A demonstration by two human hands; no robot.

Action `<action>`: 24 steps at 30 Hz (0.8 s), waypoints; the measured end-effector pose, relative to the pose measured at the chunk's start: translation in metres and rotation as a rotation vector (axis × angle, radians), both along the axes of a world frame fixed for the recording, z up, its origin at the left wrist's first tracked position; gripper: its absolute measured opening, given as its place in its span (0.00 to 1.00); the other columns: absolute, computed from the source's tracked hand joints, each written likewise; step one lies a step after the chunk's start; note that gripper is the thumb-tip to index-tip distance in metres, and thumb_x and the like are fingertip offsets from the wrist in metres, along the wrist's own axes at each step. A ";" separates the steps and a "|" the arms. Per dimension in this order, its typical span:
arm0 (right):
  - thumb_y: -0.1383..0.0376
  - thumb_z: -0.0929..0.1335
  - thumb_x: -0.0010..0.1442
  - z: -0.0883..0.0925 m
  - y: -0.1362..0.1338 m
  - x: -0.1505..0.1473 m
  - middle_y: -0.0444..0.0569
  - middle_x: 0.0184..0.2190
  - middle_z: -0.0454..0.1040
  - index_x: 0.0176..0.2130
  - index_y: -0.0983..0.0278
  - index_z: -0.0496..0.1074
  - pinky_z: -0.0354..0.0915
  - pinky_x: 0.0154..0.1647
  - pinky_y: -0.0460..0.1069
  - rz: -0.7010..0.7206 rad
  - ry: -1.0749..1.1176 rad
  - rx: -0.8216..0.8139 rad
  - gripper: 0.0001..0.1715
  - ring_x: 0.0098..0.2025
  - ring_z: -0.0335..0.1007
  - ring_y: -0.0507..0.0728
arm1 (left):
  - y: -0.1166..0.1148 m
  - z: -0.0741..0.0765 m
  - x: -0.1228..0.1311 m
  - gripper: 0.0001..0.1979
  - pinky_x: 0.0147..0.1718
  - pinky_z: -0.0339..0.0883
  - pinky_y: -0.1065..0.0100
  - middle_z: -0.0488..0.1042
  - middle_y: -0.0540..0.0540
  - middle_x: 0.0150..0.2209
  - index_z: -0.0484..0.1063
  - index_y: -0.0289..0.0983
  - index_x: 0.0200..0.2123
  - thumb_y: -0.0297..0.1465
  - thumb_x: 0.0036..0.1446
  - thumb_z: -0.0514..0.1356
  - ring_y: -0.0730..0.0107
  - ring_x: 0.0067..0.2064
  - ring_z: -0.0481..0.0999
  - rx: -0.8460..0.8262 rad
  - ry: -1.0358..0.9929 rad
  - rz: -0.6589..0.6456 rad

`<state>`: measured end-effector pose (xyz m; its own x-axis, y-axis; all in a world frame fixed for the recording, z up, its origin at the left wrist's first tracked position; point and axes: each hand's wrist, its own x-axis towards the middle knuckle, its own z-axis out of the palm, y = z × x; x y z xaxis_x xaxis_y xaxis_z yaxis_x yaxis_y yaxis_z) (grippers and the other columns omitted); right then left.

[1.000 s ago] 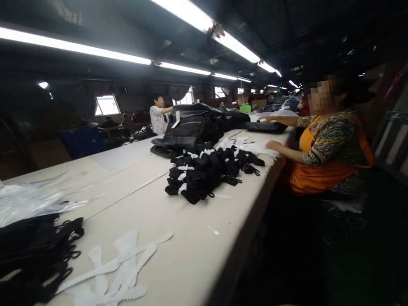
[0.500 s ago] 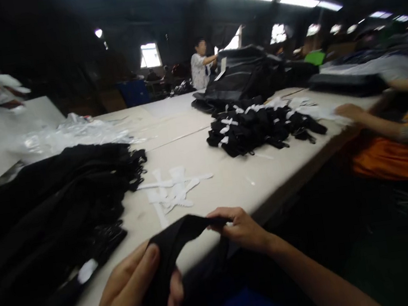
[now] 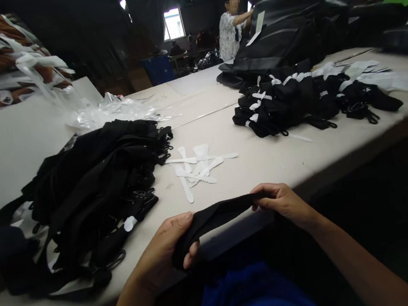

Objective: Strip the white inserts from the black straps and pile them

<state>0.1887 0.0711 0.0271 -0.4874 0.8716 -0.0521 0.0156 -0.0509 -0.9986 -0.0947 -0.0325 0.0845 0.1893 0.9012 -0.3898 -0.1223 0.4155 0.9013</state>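
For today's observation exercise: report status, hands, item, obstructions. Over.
Left hand, right hand: both shut on long black fabric strap. Strap over pale table edge. Heap of black straps left, white toothed strips ahead.

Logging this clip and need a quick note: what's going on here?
A person at a long table holds a black strap stretched between both hands: the left hand grips one end, the right hand pinches the other. A loose heap of black straps lies to the left, white strips beyond the strap, tied bundles farther right.
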 end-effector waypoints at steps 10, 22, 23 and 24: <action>0.55 0.76 0.52 -0.006 0.002 0.016 0.43 0.24 0.73 0.39 0.66 0.78 0.61 0.25 0.43 0.031 -0.024 -0.105 0.20 0.24 0.67 0.48 | -0.005 -0.002 -0.010 0.38 0.14 0.49 0.77 0.73 0.51 0.29 0.65 0.42 0.58 0.39 0.45 0.73 0.80 0.19 0.60 -0.044 0.265 -0.360; 0.49 0.74 0.54 -0.025 0.008 0.029 0.53 0.39 0.80 0.52 0.68 0.75 0.68 0.38 0.46 0.520 0.025 -0.217 0.34 0.38 0.76 0.56 | -0.014 0.010 -0.015 0.25 0.15 0.40 0.78 0.61 0.58 0.13 0.69 0.34 0.49 0.47 0.56 0.64 0.86 0.13 0.49 -0.141 0.091 -0.163; 0.47 0.71 0.57 -0.029 0.007 0.028 0.52 0.33 0.80 0.52 0.70 0.76 0.67 0.33 0.45 0.572 0.025 -0.243 0.34 0.33 0.75 0.53 | -0.014 0.011 -0.017 0.26 0.15 0.40 0.79 0.61 0.57 0.13 0.70 0.35 0.49 0.47 0.54 0.65 0.86 0.13 0.50 -0.141 0.082 -0.160; 0.46 0.70 0.58 -0.032 0.005 0.027 0.50 0.28 0.79 0.50 0.71 0.76 0.64 0.28 0.44 0.613 0.012 -0.273 0.33 0.28 0.73 0.51 | -0.015 0.010 -0.020 0.28 0.14 0.41 0.80 0.63 0.57 0.14 0.70 0.35 0.49 0.47 0.52 0.67 0.86 0.13 0.51 -0.144 0.079 -0.167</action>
<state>0.2153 0.0762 -0.0052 -0.8921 0.3930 -0.2228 0.1110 -0.2874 -0.9513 -0.1146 -0.0477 0.0949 0.2946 0.7943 -0.5313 0.0274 0.5487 0.8356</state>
